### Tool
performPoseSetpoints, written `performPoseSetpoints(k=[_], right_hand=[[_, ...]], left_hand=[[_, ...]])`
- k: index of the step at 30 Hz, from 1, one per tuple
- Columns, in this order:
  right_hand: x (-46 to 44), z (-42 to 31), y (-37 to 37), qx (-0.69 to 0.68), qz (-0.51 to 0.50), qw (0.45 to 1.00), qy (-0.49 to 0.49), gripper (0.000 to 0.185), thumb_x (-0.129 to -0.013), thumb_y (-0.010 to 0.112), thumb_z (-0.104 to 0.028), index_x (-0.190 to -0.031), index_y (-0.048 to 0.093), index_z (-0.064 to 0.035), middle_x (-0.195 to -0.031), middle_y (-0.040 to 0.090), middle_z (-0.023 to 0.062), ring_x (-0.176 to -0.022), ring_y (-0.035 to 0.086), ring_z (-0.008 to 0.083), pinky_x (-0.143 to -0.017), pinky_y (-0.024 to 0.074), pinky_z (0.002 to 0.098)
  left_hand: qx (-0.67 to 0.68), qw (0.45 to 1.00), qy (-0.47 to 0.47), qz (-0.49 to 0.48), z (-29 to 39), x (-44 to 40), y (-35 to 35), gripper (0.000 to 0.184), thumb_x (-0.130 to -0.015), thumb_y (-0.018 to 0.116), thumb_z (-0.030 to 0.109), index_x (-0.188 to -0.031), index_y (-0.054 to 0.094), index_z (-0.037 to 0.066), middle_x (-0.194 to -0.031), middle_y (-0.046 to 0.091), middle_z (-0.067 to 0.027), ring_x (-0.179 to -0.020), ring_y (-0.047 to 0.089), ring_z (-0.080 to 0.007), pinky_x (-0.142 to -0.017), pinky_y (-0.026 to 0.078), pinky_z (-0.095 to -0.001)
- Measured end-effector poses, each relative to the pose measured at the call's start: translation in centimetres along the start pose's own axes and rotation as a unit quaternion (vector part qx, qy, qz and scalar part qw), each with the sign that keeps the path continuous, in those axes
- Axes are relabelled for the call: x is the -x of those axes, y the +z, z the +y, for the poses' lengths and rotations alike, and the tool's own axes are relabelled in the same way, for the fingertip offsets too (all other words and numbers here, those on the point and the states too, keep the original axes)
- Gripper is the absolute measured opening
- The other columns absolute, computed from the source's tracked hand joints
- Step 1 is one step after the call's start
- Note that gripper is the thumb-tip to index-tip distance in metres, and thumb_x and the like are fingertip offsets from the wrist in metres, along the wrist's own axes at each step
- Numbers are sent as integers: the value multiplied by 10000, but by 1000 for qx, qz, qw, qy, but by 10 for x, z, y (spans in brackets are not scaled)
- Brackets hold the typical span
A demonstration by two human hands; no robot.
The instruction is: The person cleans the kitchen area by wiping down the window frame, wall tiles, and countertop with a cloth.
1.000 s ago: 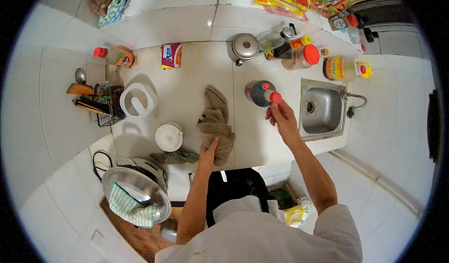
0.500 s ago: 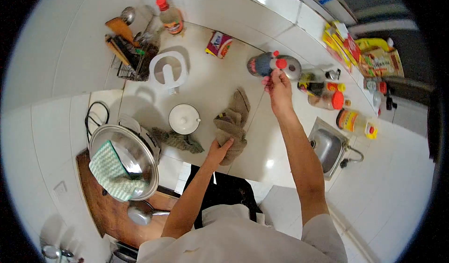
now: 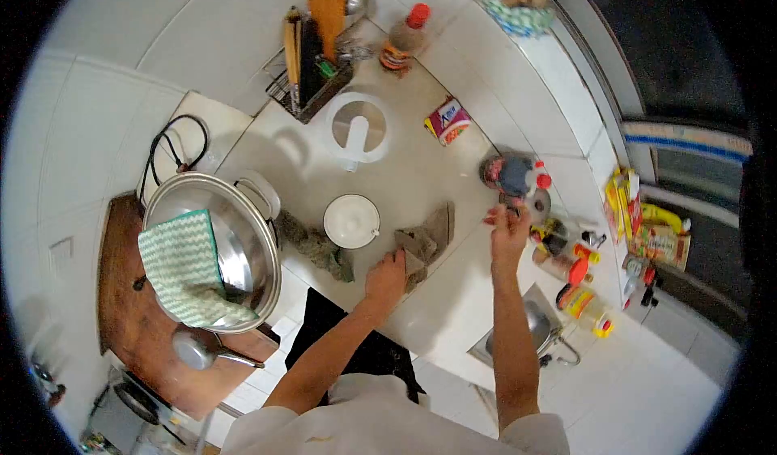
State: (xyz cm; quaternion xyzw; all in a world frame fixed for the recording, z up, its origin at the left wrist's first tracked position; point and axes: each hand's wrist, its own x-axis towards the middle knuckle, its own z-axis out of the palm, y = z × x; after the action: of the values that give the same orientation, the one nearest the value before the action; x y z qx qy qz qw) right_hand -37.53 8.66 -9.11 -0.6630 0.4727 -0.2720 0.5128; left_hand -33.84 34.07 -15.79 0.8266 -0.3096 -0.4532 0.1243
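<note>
Draping over the rim of a large metal bowl at the far left, a green-and-white striped cloth hangs partly inside it; a small pan lies just beside, on a brown wooden board. Next come a dark, crumpled cloth on the table and a wire rack of utensils farther back. A white lidded pot sits just right of the dark cloth, with a white ring-shaped item behind it and a red-capped bottle near the wall. The left hand is closed on a bunched grey-brown cloth resting on the table. Beyond that cloth lies a purple-and-yellow packet. The right hand has its fingers bent, close to a blurred dark bottle with red at its top; I cannot tell whether they touch. Farther right are the sink, a red-lidded jar and a yellow-labelled bottle, then bright food packets on the ledge.
</note>
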Motion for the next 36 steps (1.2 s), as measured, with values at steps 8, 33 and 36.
performPoseSetpoints(k=[8, 33, 36], right_hand=[[-116, -124, 193, 266, -86, 936, -213, 537, -892, 792, -430, -1189, 681, 3, -827, 705, 135, -780, 695, 280, -731, 546, 407], [72, -56, -22, 181, 57, 980, -64, 279, -928, 791, -101, -1177, 704, -7, -857, 540, -42, -716, 463, 49, -661, 389, 215], [92, -3, -108, 236, 114, 965, -30, 325, -917, 814, -166, -1177, 708, -3, -903, 639, 17, -802, 575, 111, -750, 490, 279]], left_hand=[[-42, 998, 7, 42, 13, -8, -1, 277, -955, 616, 158, -1219, 561, 93, -1102, 669, -154, -950, 740, -342, -726, 630, -466], [-95, 995, 22, 35, 4, -7, 5, 495, -951, 654, 140, -1414, 486, 88, -1209, 633, -159, -958, 741, -302, -706, 642, -397], [-132, 989, 37, 59, -1, -9, 17, 535, -948, 669, 141, -1437, 464, 71, -1250, 621, -185, -976, 737, -304, -706, 640, -383]])
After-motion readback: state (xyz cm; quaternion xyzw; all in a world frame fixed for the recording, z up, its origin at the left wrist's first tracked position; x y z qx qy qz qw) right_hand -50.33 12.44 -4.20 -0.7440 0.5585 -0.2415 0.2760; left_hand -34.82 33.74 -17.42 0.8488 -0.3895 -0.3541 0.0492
